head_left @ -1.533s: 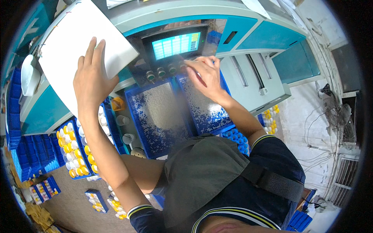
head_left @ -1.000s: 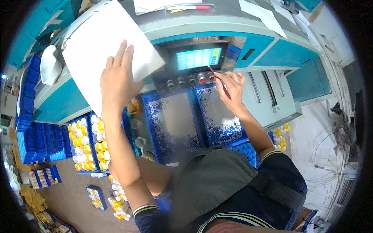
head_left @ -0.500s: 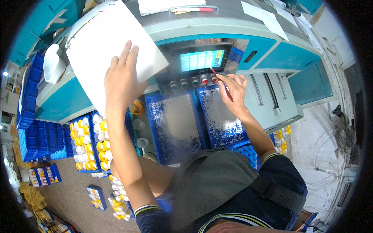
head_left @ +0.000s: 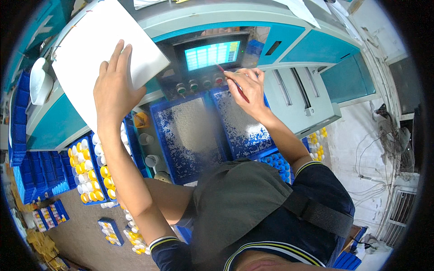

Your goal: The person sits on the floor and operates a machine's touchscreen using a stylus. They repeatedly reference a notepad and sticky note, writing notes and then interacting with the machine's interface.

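My left hand [head_left: 115, 88] lies flat on a large white paper stack [head_left: 101, 29], fingers stretched out and thumb off to the side. The stack slants over the machine's front edge, with small coloured marks along its far left side. In my right hand [head_left: 248, 86] is a slim dark red pen [head_left: 243, 94], gripped between thumb and fingers. Its tip points at the lower edge of a lit touch screen [head_left: 212, 54]; whether it touches, I cannot tell. Just below the screen runs a row of round push buttons [head_left: 194, 85], partly covered by my right hand.
Two blue trays [head_left: 169, 151] holding many small whitish pieces sit below the screen. Racks of white and yellow bottles [head_left: 83, 169] stand at left, near blue bins [head_left: 40, 174]. A white scoop [head_left: 40, 81] rests left of the paper. Blue caps [head_left: 276, 166] lie at right.
The view has shifted, so the machine sits further left and higher in the picture. The pen tip has moved from the screen's lower right part to its lower edge. My left hand stays on the paper.
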`<state>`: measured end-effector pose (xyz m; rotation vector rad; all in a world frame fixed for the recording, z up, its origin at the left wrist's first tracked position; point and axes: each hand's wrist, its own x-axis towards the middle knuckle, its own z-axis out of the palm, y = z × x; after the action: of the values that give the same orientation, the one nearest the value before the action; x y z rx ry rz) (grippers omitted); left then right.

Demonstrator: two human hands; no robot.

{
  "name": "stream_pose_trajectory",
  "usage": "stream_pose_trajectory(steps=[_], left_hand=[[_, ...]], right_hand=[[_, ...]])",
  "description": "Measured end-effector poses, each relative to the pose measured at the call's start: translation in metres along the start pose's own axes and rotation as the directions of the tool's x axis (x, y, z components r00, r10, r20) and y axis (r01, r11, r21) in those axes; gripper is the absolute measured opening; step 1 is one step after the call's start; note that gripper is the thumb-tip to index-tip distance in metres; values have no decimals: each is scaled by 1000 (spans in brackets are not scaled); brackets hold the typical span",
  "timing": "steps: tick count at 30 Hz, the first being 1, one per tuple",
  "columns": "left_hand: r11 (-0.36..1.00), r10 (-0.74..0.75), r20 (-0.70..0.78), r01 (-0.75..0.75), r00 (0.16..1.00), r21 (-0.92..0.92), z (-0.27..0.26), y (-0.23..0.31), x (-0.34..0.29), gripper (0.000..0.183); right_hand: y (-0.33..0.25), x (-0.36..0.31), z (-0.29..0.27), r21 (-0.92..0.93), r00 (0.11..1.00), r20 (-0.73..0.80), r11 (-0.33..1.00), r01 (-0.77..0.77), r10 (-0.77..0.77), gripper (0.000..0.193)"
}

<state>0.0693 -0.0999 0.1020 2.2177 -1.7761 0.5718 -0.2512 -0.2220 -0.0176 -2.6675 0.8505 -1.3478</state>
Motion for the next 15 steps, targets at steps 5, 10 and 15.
stream_pose_trajectory(steps=[5, 10, 15], left_hand=[[1000, 13, -18, -13, 1000, -10, 0, -1, -1, 96], [1000, -2, 3, 2, 1000, -15, 0, -1, 0, 98], [1000, 5, 2, -5, 1000, 13, 3, -3, 1, 99]], right_hand=[[0, 1, 0, 17, 1000, 30, 1000, -1, 0, 22], [1, 3, 3, 2, 1000, 4, 1000, 12, -12, 21], [1, 7, -8, 48, 997, -58, 998, -40, 43, 20]])
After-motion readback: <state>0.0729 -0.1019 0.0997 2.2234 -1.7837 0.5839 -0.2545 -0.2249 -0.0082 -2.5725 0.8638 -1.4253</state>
